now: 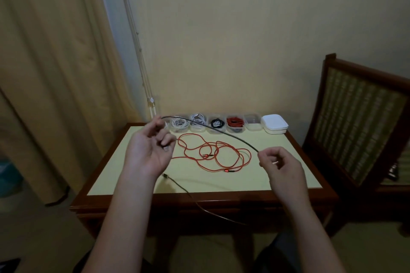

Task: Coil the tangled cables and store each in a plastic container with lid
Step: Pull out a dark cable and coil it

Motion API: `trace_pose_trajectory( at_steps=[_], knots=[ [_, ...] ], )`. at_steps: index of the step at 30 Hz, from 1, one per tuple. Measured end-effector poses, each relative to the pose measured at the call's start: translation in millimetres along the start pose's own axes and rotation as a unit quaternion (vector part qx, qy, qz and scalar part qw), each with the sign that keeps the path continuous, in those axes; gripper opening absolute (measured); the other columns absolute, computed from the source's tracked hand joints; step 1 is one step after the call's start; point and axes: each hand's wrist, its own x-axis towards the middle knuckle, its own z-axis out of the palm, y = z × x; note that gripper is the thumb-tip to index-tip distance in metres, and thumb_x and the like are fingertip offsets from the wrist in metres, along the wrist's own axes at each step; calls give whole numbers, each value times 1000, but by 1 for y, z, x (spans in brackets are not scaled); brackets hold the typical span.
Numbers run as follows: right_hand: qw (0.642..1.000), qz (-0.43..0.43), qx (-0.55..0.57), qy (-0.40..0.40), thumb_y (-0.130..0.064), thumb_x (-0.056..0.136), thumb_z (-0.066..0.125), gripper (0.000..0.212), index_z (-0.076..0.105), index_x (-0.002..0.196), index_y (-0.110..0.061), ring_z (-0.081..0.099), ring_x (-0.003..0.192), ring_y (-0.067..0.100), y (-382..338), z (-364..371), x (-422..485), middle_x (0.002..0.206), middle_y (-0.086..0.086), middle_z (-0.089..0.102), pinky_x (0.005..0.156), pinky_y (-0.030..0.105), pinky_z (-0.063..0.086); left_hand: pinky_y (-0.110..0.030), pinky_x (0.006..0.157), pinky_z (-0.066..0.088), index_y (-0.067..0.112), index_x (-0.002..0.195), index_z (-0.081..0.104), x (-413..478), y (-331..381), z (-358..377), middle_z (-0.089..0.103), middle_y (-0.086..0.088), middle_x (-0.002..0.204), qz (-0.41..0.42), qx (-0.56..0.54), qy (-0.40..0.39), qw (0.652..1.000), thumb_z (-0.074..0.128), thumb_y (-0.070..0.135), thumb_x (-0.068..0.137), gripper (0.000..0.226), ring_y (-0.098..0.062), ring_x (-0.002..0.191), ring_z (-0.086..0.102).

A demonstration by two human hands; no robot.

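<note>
Currently left hand (150, 150) curling fingers round dark cable (224, 133), holding it raised over table (108, 175). Loose tail dangling off front edge, likely snagging while being coiled. Red cable (213, 155) lying tangled beneath, possibly getting caught up. Empty container (251, 122) waiting at back. Right hand (279, 162) pinching cable lightly, possibly slipping.

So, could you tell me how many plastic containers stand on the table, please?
5 in a row: white-cable container, second white-cable container, black-cable container, red-cable container, rightmost container. Left hand may hide another.
</note>
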Motion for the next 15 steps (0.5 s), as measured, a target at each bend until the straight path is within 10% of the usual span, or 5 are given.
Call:
trace_pose_trajectory(
  at_steps=[6,10,15],
  knots=[
    [963,-153,-217,-41,-24,96,67,12,67,84,-25,57,74,1,-6,0,-3,79,-15,63,62,13,36,-18,40,22,16,129,59,-5,-16,7,51,2,72,183,213,37,959,46,20,107,26,-4,46,26],
    [930,-223,-271,-111,-28,99,61,16,68,85,-26,57,79,5,-20,0,-12,81,-15,65,72,26,45,-23,56,37,36,133,55,-19,-38,13,68,-1,98,257,444,-22,858,43,23,107,31,-6,56,41],
    [942,-266,-175,-105,-25,102,58,29,63,74,-21,56,76,2,-44,-4,-20,66,-21,55,64,8,33,-29,75,56,34,151,38,-31,-61,9,69,10,83,283,612,-156,721,47,22,106,48,-8,75,64]
  ],
)
